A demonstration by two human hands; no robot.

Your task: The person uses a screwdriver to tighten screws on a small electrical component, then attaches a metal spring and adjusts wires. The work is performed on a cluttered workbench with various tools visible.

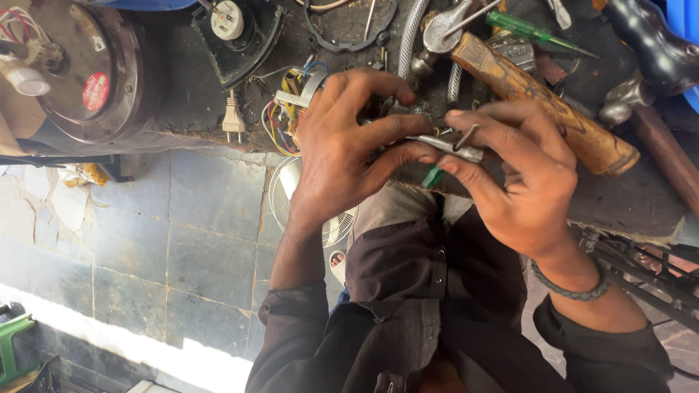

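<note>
Nearest the camera, dark sleeves lead up to both hands, which meet over the edge of a grimy bench [641,204]. The left hand [342,138] curls its fingers together around a small metal part [444,148], thumb and forefinger pressing it from either side; most of the part is hidden under the fingers, so its exact shape cannot be told. The right hand [524,175], with a dark band at the wrist, pinches a thin pin [466,137] between thumb and forefinger, its tip touching the top of the part, while the other fingers fold loosely below. A green bit [432,177] shows just under the part, between the two thumbs. To do this fitting well, it seems wise to keep the left grip steady and braced against the bench edge, hold the pin upright and square to the part, and ease it in with light pressure, since a tilted pin would likely slip or bind. Just beyond the left hand lies a wired coil [287,109] with red, yellow and blue leads, and a white plug [233,120] beside it. Beyond the right hand rests a wooden handle [546,102], a green screwdriver [528,29] farther off, and a round motor housing [87,73] at the far left. Below the bench, a small fan [287,193] lies on the tiled floor [145,240].
</note>
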